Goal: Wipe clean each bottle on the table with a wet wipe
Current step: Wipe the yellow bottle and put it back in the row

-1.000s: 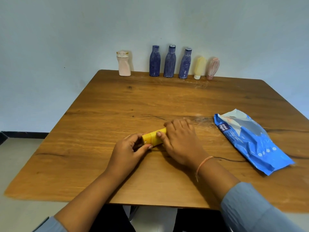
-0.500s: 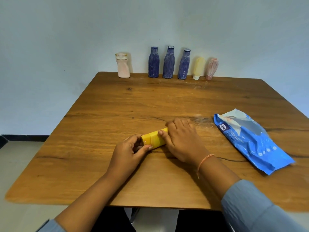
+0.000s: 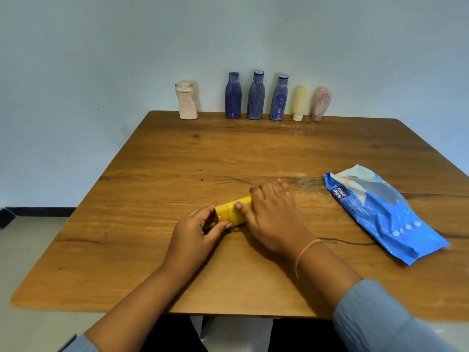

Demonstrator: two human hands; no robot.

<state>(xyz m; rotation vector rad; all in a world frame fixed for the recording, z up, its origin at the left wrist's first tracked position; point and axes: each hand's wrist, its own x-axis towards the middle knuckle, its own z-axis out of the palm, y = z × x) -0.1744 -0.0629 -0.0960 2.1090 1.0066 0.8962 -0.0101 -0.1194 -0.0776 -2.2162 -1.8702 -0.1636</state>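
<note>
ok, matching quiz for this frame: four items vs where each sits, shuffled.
Items
1. yellow bottle
2. wet wipes pack
3. pale pink bottle
4. middle blue bottle

Places
A. upright, left end of the back row
B. on its side, left hand pinching one end, right hand over the other
C. upright, third from the left in the back row
D. flat on the table, at the right

Pairs: 1-B, 2-D, 3-A, 4-C
</note>
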